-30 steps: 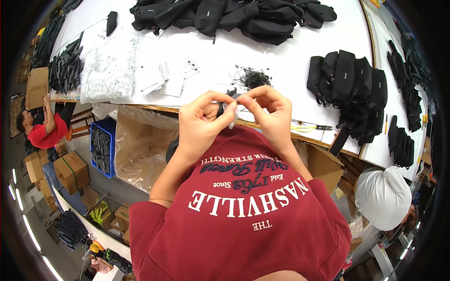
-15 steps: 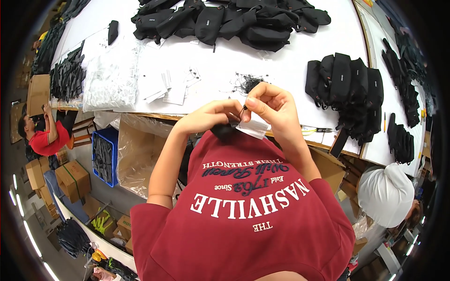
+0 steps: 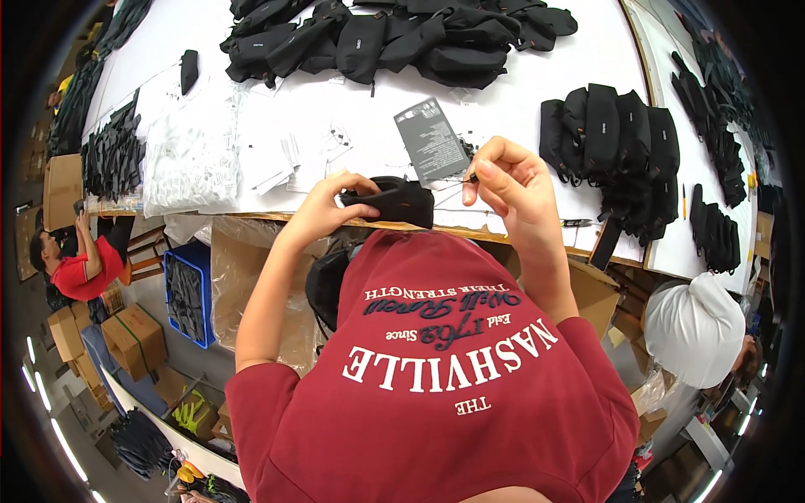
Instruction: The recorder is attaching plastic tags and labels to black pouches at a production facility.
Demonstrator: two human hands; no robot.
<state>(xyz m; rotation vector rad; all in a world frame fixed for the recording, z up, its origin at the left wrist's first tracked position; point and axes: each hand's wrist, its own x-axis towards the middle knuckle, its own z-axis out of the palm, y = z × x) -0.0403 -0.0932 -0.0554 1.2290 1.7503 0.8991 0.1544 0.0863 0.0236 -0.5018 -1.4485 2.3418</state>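
Near the table's front edge, my left hand (image 3: 335, 208) grips a small black fabric pouch (image 3: 401, 203), thumb on the near side and fingers over its top. To the right, my right hand (image 3: 518, 180) is raised, with thumb and forefinger pinching a small black string fastener (image 3: 471, 178). Between the hands and just beyond the pouch is a dark grey printed hang tag (image 3: 431, 141), tilted; whether the string joins it to the pouch I cannot make out. Behind the tag, a small pile of black tag strings (image 3: 466, 147) is partly covered.
A heap of black pouches (image 3: 360, 46) lies at the far side of the white table (image 3: 503, 105). More pouches (image 3: 608, 138) are stacked at right, near scissors (image 3: 577, 223). At left are a clear plastic bag (image 3: 194, 159) and black straps (image 3: 115, 155). A co-worker in red (image 3: 84, 268) is far left.
My hands have moved apart, the left going left with the pouch and the right going right with the fastener. The hang tag has swung up beyond the pouch, its dark side now showing.
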